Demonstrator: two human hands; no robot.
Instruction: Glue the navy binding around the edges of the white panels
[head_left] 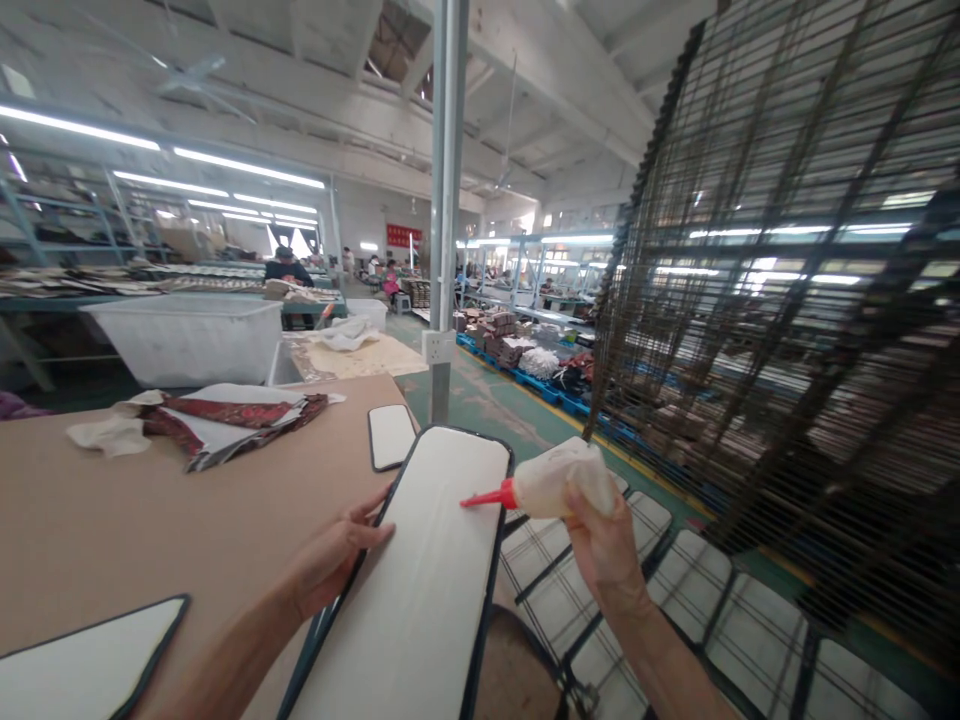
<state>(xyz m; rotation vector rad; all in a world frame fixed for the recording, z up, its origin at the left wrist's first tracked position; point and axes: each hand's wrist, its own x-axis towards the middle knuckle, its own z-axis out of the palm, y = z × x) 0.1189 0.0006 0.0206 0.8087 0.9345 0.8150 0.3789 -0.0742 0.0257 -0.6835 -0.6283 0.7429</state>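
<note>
My left hand (341, 550) grips the left edge of a long white panel (420, 560) with rounded corners and a dark rim, thumb on its face. The panel is tilted up in front of me, and its lower end runs out of view. In my right hand (607, 540) is a squeeze glue bottle (559, 480), pale and translucent, with a red nozzle. It lies nearly level, and the nozzle tip is over the upper right of the panel; whether it touches the surface I cannot tell.
A brown table (255, 520) carries a small white panel (391, 437), another panel (90, 660) and cloth pieces (240, 415). On my right, a wire rack (750, 300) leans upward above several white panels on a lower rack. A grey post (448, 200) stands ahead.
</note>
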